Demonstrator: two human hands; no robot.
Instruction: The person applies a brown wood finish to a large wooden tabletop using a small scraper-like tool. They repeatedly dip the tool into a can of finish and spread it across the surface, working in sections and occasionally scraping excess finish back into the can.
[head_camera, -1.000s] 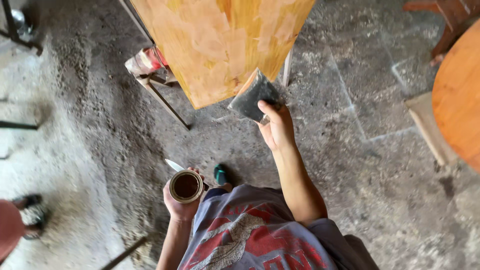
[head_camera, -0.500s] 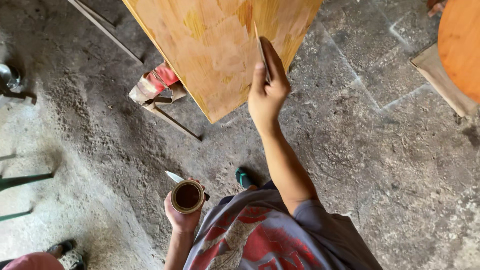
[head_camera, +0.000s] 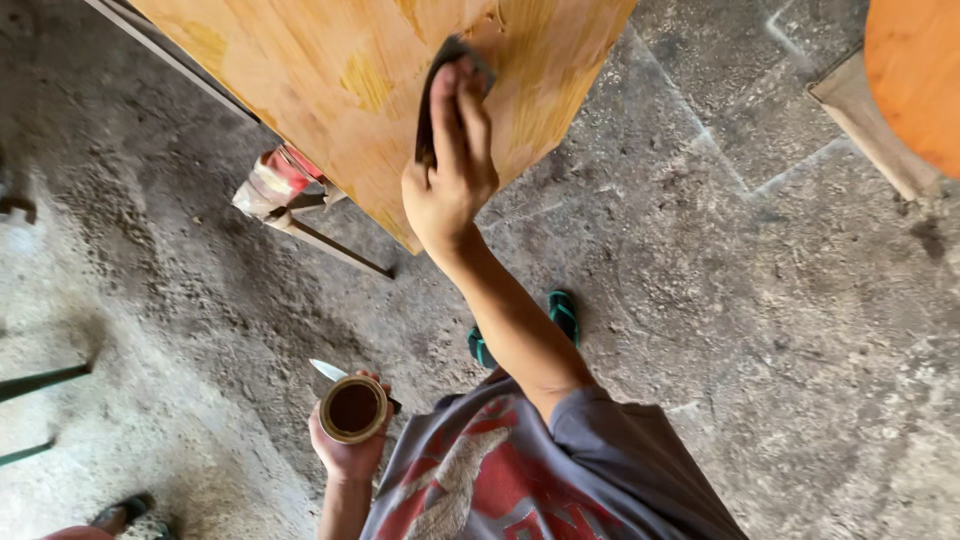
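My right hand (head_camera: 450, 170) presses a dark sanding pad (head_camera: 432, 95) flat against a yellow-orange wooden panel (head_camera: 330, 70) that fills the top of the view. The fingers lie over the pad, near the panel's lower corner. Low at my waist, my left hand (head_camera: 345, 445) grips a small round tin (head_camera: 353, 409) with dark contents. A thin pale blade (head_camera: 328, 369) sticks out beside the tin in the same hand. My grey printed shirt (head_camera: 520, 480) fills the bottom centre.
A rough stone floor (head_camera: 720, 320) lies below. My green sandals (head_camera: 562, 312) show under my arm. A red and white bundle (head_camera: 270, 185) sits on a metal frame under the panel. An orange round tabletop (head_camera: 920, 70) is at the top right. Another person's sandalled foot (head_camera: 120, 512) shows bottom left.
My right hand has carried the pad from off the panel's lower corner up onto the panel's face. The view has shifted forward. The left hand still holds the tin.
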